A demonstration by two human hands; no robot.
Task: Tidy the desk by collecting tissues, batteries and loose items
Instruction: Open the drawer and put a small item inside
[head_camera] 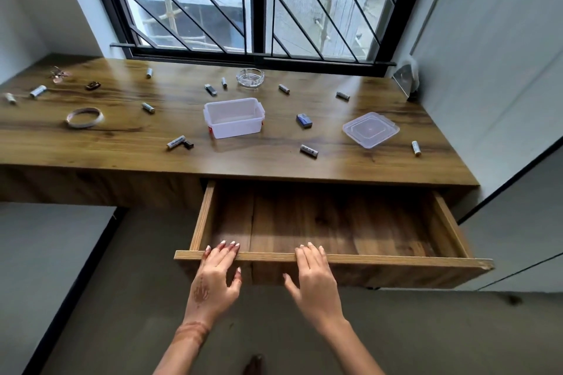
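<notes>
Fingers of both hands, left hand (pixel 217 275) and right hand (pixel 316 278), lie loosely spread over the open drawer's front edge (pixel 380 259), pinching nothing. Batteries lie scattered far beyond on the bench (pixel 274 161); nearest battery (pixel 309 151) lies crosswise, closer to right hand.

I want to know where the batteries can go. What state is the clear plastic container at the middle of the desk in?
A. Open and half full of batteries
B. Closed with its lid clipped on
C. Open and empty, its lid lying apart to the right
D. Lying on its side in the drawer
C: the clear container stands open with nothing inside, and its lid lies flat on the desk to its right, apart from it.
</notes>
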